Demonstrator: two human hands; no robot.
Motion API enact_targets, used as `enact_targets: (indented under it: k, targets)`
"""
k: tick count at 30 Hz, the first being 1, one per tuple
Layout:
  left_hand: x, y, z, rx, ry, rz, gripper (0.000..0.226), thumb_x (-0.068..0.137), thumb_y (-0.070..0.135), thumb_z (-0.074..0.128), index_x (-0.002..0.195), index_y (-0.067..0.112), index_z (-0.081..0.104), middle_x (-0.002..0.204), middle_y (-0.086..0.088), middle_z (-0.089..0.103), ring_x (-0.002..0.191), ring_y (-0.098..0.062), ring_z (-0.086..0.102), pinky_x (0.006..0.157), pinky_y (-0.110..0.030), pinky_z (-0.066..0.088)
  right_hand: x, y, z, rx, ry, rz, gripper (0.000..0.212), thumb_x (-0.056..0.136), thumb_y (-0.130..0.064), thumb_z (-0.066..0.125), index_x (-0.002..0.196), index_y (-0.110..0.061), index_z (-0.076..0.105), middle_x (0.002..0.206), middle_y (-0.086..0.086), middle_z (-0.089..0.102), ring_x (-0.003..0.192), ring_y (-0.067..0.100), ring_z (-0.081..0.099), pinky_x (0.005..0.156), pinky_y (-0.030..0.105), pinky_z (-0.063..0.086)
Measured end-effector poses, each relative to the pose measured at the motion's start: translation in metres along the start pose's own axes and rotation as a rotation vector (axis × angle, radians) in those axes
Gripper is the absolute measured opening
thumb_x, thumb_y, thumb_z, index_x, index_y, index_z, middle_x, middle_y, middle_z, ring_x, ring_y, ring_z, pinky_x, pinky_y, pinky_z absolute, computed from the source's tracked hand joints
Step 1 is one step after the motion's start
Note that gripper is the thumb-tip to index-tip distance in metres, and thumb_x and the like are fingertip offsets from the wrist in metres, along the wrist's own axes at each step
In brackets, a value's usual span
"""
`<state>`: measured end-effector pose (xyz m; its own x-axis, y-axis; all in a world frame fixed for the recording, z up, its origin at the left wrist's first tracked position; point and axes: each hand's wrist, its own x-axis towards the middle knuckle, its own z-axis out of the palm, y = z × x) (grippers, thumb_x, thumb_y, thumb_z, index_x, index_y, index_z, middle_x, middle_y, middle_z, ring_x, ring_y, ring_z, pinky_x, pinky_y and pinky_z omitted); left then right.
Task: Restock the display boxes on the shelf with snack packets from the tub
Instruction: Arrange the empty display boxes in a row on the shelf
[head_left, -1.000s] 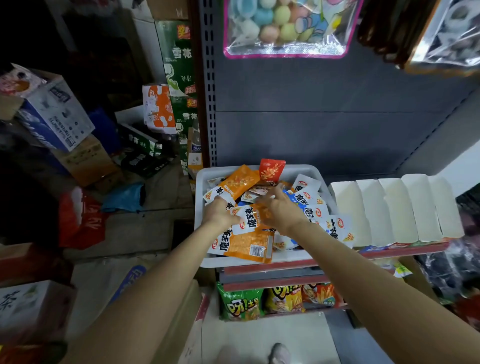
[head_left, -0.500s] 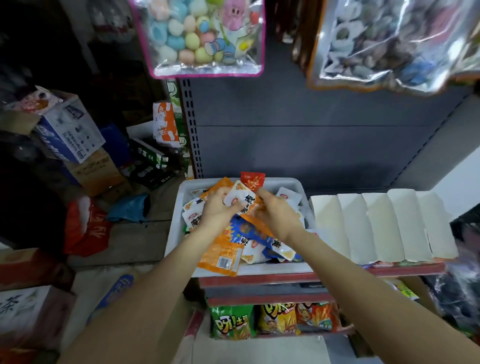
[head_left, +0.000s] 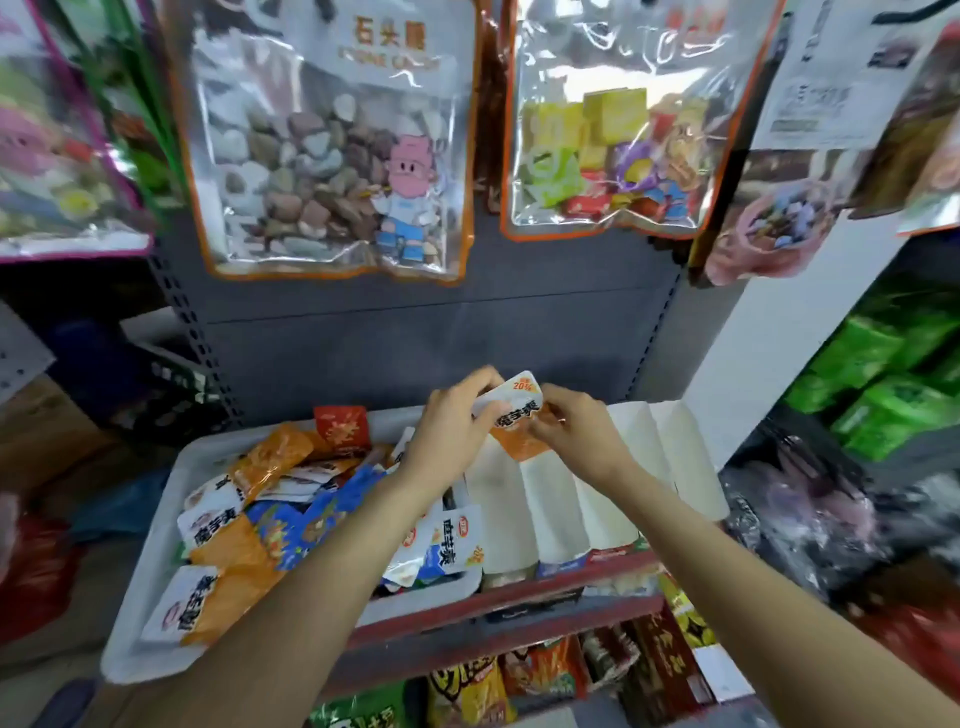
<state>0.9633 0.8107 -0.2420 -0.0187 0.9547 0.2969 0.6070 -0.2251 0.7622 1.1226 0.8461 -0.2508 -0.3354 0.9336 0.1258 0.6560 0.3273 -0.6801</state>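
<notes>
A white tub (head_left: 156, 561) sits on the shelf at the left, heaped with several orange, blue and red snack packets (head_left: 270, 519). To its right stands a row of white display boxes (head_left: 561, 499) with open tops. Both hands hold one white-and-orange snack packet (head_left: 517, 415) above the leftmost boxes. My left hand (head_left: 452, 431) grips its left edge, and my right hand (head_left: 582, 431) pinches its right side. The insides of the boxes are hidden from this angle.
Clear bags of stone candy (head_left: 332, 156) and wrapped sweets (head_left: 613, 140) hang above the shelf. The red shelf edge (head_left: 519, 592) runs below the tub and boxes, with chip bags (head_left: 467, 691) on the lower shelf. Green packets (head_left: 883, 384) fill the shelves at the right. Cartons lie on the floor at the left.
Both hands lifted a white-and-orange packet out of the tub and carried it right, over the display boxes. The camera tilted up, bringing the hanging bags into view.
</notes>
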Motion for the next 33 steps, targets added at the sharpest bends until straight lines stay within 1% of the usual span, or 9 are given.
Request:
enact_targets:
  k: [2, 4, 8, 11, 15, 22, 25, 29, 33]
  targets:
    - [0.011, 0.013, 0.017, -0.051, -0.029, 0.038, 0.012, 0.089, 0.016, 0.059, 0.082, 0.024, 0.054, 0.069, 0.012, 0.060, 0.065, -0.006, 0.056, 0.055, -0.016, 0.040, -0.006, 0.016, -0.017, 0.074, 0.034, 0.006, 0.011, 0.084, -0.011, 0.063, 0.089, -0.021, 0.065, 0.082, -0.001, 0.068, 0.076, 0.021, 0.060, 0.071, 0.032, 0.048]
    - [0.022, 0.023, 0.034, -0.133, -0.025, 0.031, 0.008, 0.087, 0.016, 0.064, 0.086, 0.021, 0.058, 0.079, 0.009, 0.066, 0.071, -0.006, 0.061, 0.061, -0.023, 0.048, -0.010, 0.031, -0.035, 0.113, 0.067, 0.018, 0.021, 0.084, -0.008, 0.064, 0.087, -0.029, 0.064, 0.081, -0.001, 0.068, 0.074, 0.018, 0.060, 0.071, 0.033, 0.048]
    - [0.039, 0.044, 0.074, -0.216, -0.069, 0.014, 0.007, 0.086, 0.015, 0.065, 0.085, 0.017, 0.058, 0.081, 0.005, 0.068, 0.075, -0.012, 0.066, 0.067, -0.034, 0.053, -0.017, 0.066, -0.068, 0.127, 0.116, 0.083, 0.021, 0.085, -0.008, 0.064, 0.087, -0.029, 0.063, 0.073, -0.016, 0.063, 0.065, -0.008, 0.057, 0.062, 0.008, 0.041]
    - [0.053, 0.058, 0.107, -0.235, -0.096, 0.017, 0.005, 0.087, 0.015, 0.064, 0.084, 0.015, 0.061, 0.082, 0.000, 0.070, 0.077, -0.017, 0.067, 0.069, -0.044, 0.056, -0.016, 0.100, -0.088, 0.167, 0.173, 0.122, 0.018, 0.084, -0.011, 0.065, 0.091, -0.027, 0.064, 0.081, -0.011, 0.067, 0.074, 0.005, 0.060, 0.071, 0.024, 0.049]
    - [0.078, 0.076, 0.157, -0.283, -0.104, -0.024, 0.006, 0.087, 0.016, 0.065, 0.084, 0.018, 0.060, 0.083, 0.001, 0.070, 0.075, -0.014, 0.066, 0.069, -0.039, 0.056, -0.008, 0.146, -0.122, 0.221, 0.177, 0.149, 0.010, 0.081, -0.010, 0.068, 0.091, -0.013, 0.068, 0.086, 0.010, 0.070, 0.083, 0.031, 0.065, 0.078, 0.048, 0.052]
    - [0.107, 0.069, 0.238, -0.151, -0.093, -0.172, 0.022, 0.089, 0.017, 0.063, 0.110, 0.011, 0.058, 0.102, 0.004, 0.062, 0.096, -0.012, 0.060, 0.081, -0.017, 0.044, 0.012, 0.215, -0.159, 0.369, 0.128, 0.218, 0.025, 0.084, -0.005, 0.065, 0.081, -0.029, 0.066, 0.083, 0.000, 0.071, 0.083, 0.026, 0.069, 0.081, 0.051, 0.055]
    - [0.115, 0.049, 0.252, 0.088, -0.125, -0.195, 0.032, 0.092, 0.012, 0.054, 0.124, 0.010, 0.054, 0.126, -0.001, 0.059, 0.116, -0.017, 0.054, 0.097, -0.024, 0.041, 0.022, 0.235, -0.158, 0.415, 0.128, 0.231, 0.030, 0.083, -0.002, 0.065, 0.078, -0.032, 0.065, 0.084, -0.006, 0.069, 0.088, 0.027, 0.068, 0.082, 0.052, 0.055]
    - [0.122, 0.028, 0.260, 0.318, -0.213, -0.188, 0.036, 0.093, 0.018, 0.048, 0.130, 0.020, 0.052, 0.133, 0.001, 0.054, 0.121, -0.022, 0.048, 0.099, -0.038, 0.042, 0.032, 0.248, -0.146, 0.510, 0.099, 0.154, 0.042, 0.083, 0.003, 0.062, 0.095, -0.037, 0.060, 0.093, -0.005, 0.068, 0.092, 0.025, 0.066, 0.076, 0.046, 0.058]
    - [0.120, 0.017, 0.264, 0.373, -0.263, -0.099, 0.028, 0.093, 0.021, 0.050, 0.118, 0.018, 0.062, 0.119, -0.002, 0.061, 0.110, -0.024, 0.055, 0.089, -0.037, 0.046, 0.040, 0.256, -0.131, 0.527, 0.027, 0.041, 0.046, 0.078, 0.014, 0.059, 0.090, -0.030, 0.065, 0.088, -0.013, 0.071, 0.080, 0.006, 0.068, 0.067, 0.022, 0.054]
